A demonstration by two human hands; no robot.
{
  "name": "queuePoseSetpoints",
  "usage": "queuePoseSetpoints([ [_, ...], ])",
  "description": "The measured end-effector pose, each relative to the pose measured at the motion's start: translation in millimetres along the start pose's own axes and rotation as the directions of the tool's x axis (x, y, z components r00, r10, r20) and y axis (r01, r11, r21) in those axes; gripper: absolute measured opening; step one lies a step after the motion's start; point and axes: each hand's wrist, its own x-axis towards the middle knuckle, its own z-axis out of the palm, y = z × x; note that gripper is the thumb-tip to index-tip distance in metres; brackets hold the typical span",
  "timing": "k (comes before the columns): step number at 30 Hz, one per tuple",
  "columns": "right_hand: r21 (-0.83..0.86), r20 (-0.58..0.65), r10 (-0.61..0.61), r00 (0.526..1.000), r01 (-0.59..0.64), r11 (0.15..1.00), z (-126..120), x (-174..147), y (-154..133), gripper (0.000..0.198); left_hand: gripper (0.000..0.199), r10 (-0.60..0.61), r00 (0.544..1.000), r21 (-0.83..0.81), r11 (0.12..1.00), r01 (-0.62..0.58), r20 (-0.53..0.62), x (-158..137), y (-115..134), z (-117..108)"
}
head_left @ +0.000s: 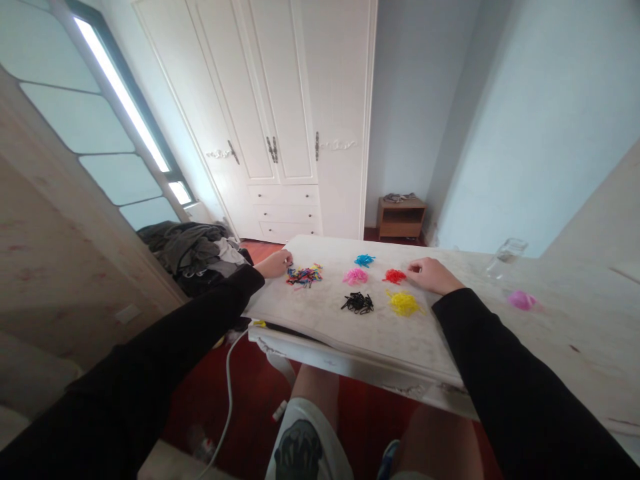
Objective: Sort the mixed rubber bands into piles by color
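Observation:
A mixed-colour pile of small rubber bands (304, 276) lies at the left of the white table (320, 327). At its upper left edge is my left hand (274, 264), fingers curled together; anything between them is too small to make out. My right hand (431, 275) rests just right of a red pile of bands (395, 276), its thumb and fingertips closed together. What that hand pinches, if anything, does not show. Single-colour piles lie between the hands: blue bands (365, 261), pink bands (355, 277), black bands (358, 303) and yellow bands (404, 304).
To the right stand a clear glass jar (505, 260) and a pink-purple object (522, 300) on the table. A white cable (229, 387) hangs at the front left corner. Dark clothes (187, 250) are heaped beyond the left arm. A white wardrobe (280, 87) stands behind.

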Motion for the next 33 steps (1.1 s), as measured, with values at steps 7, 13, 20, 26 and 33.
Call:
queuePoseSetpoints([
  [7,0.018,-0.012,0.012,1.000,-0.012,1.000,0,-1,-1,0.023,0.006,0.001,0.996,-0.097,0.995,-0.009,-0.085,-4,14,-12],
  [13,0.056,-0.049,-0.044,0.998,0.047,0.997,-5,-4,-14,0.022,0.016,0.128,0.979,-0.252,0.954,-0.165,-0.156,-2,92,-9],
  [20,0.291,-0.173,-0.126,0.977,0.173,0.941,-4,-7,-39,0.034,0.014,0.341,0.898,-0.449,0.781,-0.435,-0.277,38,192,38],
  [26,0.406,-0.239,-0.092,0.967,0.186,0.895,1,-6,-46,0.024,0.011,0.428,0.827,-0.429,0.711,-0.557,-0.365,66,221,76],
  [33,0.400,-0.205,-0.069,0.976,0.148,0.904,8,-3,-54,0.027,0.008,0.420,0.844,-0.487,0.690,-0.536,-0.334,59,217,86],
])
